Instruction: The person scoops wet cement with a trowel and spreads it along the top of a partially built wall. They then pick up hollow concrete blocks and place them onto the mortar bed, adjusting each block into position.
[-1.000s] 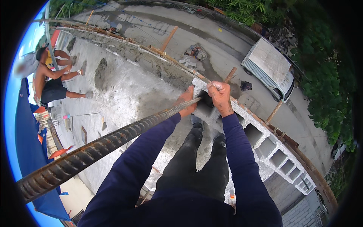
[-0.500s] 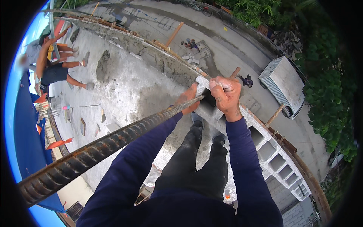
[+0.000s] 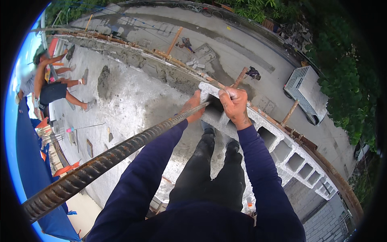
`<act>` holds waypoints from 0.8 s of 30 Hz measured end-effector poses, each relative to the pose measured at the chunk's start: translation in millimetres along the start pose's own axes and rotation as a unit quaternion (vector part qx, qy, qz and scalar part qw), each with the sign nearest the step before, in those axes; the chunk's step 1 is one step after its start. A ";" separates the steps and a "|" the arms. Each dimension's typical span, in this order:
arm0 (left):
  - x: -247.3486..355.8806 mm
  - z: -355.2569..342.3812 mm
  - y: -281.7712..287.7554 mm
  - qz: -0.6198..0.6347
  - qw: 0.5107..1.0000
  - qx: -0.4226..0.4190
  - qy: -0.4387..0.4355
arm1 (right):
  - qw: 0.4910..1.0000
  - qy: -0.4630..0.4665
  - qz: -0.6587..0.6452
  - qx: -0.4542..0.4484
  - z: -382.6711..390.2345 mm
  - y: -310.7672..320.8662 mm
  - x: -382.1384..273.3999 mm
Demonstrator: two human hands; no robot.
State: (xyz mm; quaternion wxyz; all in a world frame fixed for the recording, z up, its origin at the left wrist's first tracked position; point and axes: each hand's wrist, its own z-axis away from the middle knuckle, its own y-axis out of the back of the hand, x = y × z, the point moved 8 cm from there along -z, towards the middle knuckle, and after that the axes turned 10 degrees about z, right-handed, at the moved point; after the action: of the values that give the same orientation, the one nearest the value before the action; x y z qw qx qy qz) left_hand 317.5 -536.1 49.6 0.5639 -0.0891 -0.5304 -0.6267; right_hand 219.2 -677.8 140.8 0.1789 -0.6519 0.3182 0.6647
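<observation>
A grey concrete hollow block (image 3: 213, 117) is held in both my hands at the end of the block row. Through its open cell runs a long, rusty ribbed steel bar (image 3: 121, 148), which slants up toward me from the cell. My left hand (image 3: 192, 107) is closed on the block's left end, partly hidden behind the bar. Fingers curled, my right hand (image 3: 235, 105) grips the block's upper edge beside the cell. The block's underside and how it meets the course below are hidden.
More hollow blocks (image 3: 295, 162) continue right along the wall. Wet mortar (image 3: 161, 72) lies along the slab's far edge. A co-worker (image 3: 52, 86) bends at the left. Trowels and a wood float (image 3: 89, 148) lie on the slab. Far below are a street and a truck (image 3: 308, 90).
The view has shifted slightly, moving my hands and the block a little left in the picture. Both hands keep their grip. The co-worker's arm at the left has come down somewhat.
</observation>
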 end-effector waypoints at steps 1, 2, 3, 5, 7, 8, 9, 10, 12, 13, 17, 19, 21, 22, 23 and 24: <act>-4.3 -1.3 -3.6 -0.011 0.999 -0.020 0.038 | 0.999 -0.016 0.009 0.036 18.8 20.2 -1.4; -6.4 -2.5 -4.3 -0.021 0.997 -0.037 0.061 | 0.996 -0.033 0.005 0.077 40.1 43.1 -2.4; -8.6 -3.0 -4.7 -0.030 0.994 -0.054 0.086 | 0.987 -0.081 0.048 0.129 64.4 69.5 1.4; 2.0 -1.2 -2.3 0.003 0.997 -0.065 0.043 | 0.929 -0.215 0.231 0.194 113.7 121.5 14.9; 9.3 0.9 5.1 -0.005 0.997 -0.069 0.013 | 0.829 -0.355 0.387 0.189 162.4 162.2 27.6; 12.5 1.6 9.9 -0.032 0.997 -0.068 0.001 | 0.819 -0.355 0.407 0.194 176.7 171.2 29.4; 14.4 1.5 14.2 -0.059 0.996 -0.067 -0.002 | 0.803 -0.353 0.431 0.213 189.9 178.8 30.5; 12.8 1.6 15.1 -0.070 0.994 -0.086 0.018 | 0.801 -0.352 0.443 0.195 198.3 177.5 36.4; 9.0 -1.7 17.7 -0.096 0.986 -0.120 0.061 | 0.782 -0.368 0.471 0.178 211.6 177.5 49.0; 10.2 -3.2 16.6 -0.091 0.984 -0.138 0.063 | 0.784 -0.372 0.464 0.177 216.5 175.8 55.6; 15.6 -4.9 16.3 -0.066 0.986 -0.150 0.039 | 0.777 -0.439 0.439 0.104 231.4 167.0 82.0; 12.0 -3.6 16.7 -0.057 0.987 -0.144 0.052 | 0.779 -0.427 0.447 0.106 231.9 167.7 80.7; 9.7 -2.6 16.3 -0.057 0.986 -0.151 0.047 | 0.781 -0.422 0.447 0.113 232.5 169.1 78.8; 10.2 -5.0 16.5 -0.057 0.987 -0.146 0.037 | 0.783 -0.413 0.449 0.119 231.4 169.9 77.5; 8.6 -5.4 15.5 -0.049 0.987 -0.150 0.037 | 0.790 -0.392 0.454 0.128 229.7 169.5 74.5; 7.8 -5.6 15.7 -0.044 0.988 -0.148 0.033 | 0.785 -0.402 0.456 0.119 230.9 168.9 76.5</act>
State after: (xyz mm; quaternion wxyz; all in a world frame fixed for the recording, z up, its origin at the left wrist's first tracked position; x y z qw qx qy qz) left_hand 330.0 -542.0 61.6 0.5335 -0.1272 -0.4166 -0.7250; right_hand -71.3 -663.7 85.8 0.0431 -0.0777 0.5543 0.8276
